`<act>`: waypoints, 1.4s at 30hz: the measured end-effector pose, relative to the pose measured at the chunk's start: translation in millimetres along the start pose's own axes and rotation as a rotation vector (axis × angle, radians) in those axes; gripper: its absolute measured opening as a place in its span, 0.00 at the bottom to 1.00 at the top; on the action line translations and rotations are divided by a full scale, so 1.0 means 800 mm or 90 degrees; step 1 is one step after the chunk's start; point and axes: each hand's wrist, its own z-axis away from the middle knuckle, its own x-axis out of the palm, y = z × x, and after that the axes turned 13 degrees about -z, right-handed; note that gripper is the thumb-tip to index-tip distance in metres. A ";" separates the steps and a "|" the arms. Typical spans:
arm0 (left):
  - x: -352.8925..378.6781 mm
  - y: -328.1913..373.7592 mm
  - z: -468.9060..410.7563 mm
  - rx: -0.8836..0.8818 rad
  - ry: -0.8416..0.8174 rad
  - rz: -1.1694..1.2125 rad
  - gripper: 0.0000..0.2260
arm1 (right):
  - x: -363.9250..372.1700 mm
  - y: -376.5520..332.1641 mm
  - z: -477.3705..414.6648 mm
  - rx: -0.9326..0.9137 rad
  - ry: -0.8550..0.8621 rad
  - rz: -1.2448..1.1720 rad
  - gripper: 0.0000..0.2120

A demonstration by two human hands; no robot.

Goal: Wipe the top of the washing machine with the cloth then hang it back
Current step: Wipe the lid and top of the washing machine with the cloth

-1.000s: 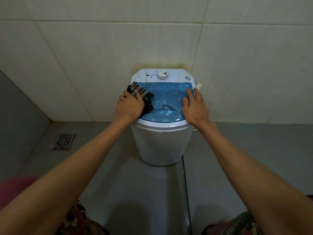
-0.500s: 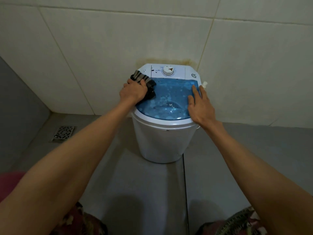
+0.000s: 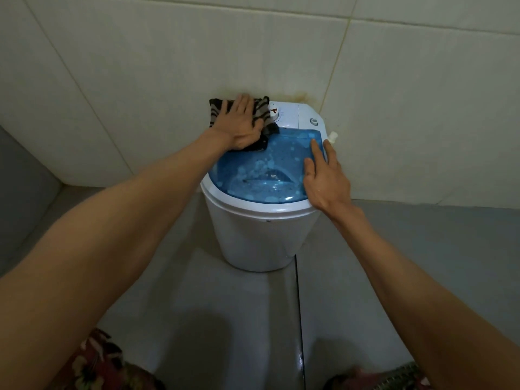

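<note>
A small white washing machine [image 3: 261, 237] stands on the floor against the tiled wall, with a spotted translucent blue lid [image 3: 261, 170] and a white control panel with a dial [image 3: 277, 112] at the back. My left hand [image 3: 240, 122] lies flat on a dark striped cloth [image 3: 261, 114], pressing it onto the back left of the control panel. The cloth hides that corner of the panel. My right hand [image 3: 326, 175] rests flat on the lid's right side, fingers apart, holding nothing.
Pale wall tiles [image 3: 140, 66] rise right behind the machine, with a brownish stain above the panel. A small white hose end [image 3: 333, 137] sticks out at the machine's right. Grey floor tiles [image 3: 225, 319] stretch in front. Patterned fabric shows at the bottom edge.
My left hand has slid the cloth from the lid's left front up to the back left corner of the control panel. The right hand stays on the lid; the view has shifted.
</note>
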 end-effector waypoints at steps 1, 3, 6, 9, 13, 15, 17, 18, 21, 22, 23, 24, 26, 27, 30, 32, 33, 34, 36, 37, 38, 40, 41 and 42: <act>0.001 -0.003 0.008 0.018 0.008 -0.004 0.31 | -0.001 -0.001 0.000 -0.002 -0.002 0.001 0.25; 0.003 -0.004 0.032 0.072 0.017 0.001 0.32 | -0.001 -0.001 0.001 -0.007 -0.004 0.003 0.25; 0.009 0.006 0.073 0.179 0.037 -0.001 0.31 | -0.002 0.000 0.002 -0.009 -0.008 0.009 0.25; 0.006 0.009 0.093 0.170 0.109 -0.032 0.30 | -0.004 0.000 0.003 -0.007 -0.007 0.004 0.25; 0.007 0.017 0.097 0.057 0.121 -0.053 0.31 | -0.005 0.000 0.001 -0.008 -0.011 0.005 0.26; 0.013 0.020 0.092 -0.015 0.075 -0.004 0.34 | -0.005 0.002 0.001 -0.011 -0.010 0.002 0.26; 0.013 0.014 0.078 -0.048 0.021 0.013 0.35 | -0.004 0.002 0.001 -0.013 -0.010 0.006 0.26; 0.010 0.010 0.067 -0.062 0.001 0.015 0.36 | -0.004 0.002 0.000 -0.013 -0.011 0.006 0.26; 0.000 -0.007 0.029 -0.085 -0.029 0.022 0.36 | -0.003 0.002 -0.001 -0.010 -0.008 -0.002 0.25; -0.002 -0.014 0.019 -0.073 -0.029 0.015 0.36 | -0.002 0.002 -0.001 -0.010 -0.005 -0.005 0.25; -0.001 -0.021 0.012 -0.052 -0.028 0.004 0.36 | -0.001 0.001 -0.001 -0.009 -0.002 -0.007 0.25; 0.000 -0.026 0.008 -0.030 -0.024 -0.005 0.36 | -0.001 0.001 -0.001 -0.009 0.001 -0.005 0.25; 0.002 -0.026 0.008 0.001 -0.013 -0.020 0.36 | 0.001 0.001 -0.001 -0.006 0.007 0.000 0.25; 0.003 -0.022 0.012 0.011 -0.010 -0.025 0.36 | 0.001 0.000 0.000 -0.005 0.007 0.002 0.25; 0.004 0.003 0.037 0.043 0.002 -0.023 0.35 | 0.001 0.000 0.001 -0.011 0.003 0.010 0.25; 0.005 0.029 0.063 0.091 0.024 -0.007 0.35 | 0.000 -0.001 0.000 -0.010 -0.002 0.013 0.25; 0.007 0.041 0.078 0.120 0.039 -0.003 0.35 | -0.001 -0.001 0.000 -0.009 -0.002 0.016 0.25; 0.009 0.053 0.093 0.145 0.054 -0.002 0.35 | -0.001 -0.001 0.001 -0.010 -0.002 0.019 0.25; 0.013 0.061 0.118 0.180 0.079 0.009 0.33 | -0.003 0.000 0.001 -0.020 -0.003 0.029 0.25; 0.014 0.058 0.127 0.191 0.084 0.018 0.32 | -0.003 0.001 0.002 -0.021 -0.008 0.032 0.25; 0.015 0.049 0.134 0.194 0.088 0.025 0.31 | -0.004 0.001 0.002 -0.020 -0.013 0.033 0.25; 0.017 0.019 0.136 0.172 0.090 0.028 0.32 | -0.006 0.001 0.001 -0.012 -0.024 0.021 0.25; 0.017 0.001 0.134 0.143 0.084 0.028 0.33 | -0.006 0.001 0.001 -0.010 -0.026 0.013 0.26; 0.018 -0.019 0.130 0.101 0.073 0.032 0.34 | -0.007 0.001 0.001 -0.009 -0.026 0.009 0.26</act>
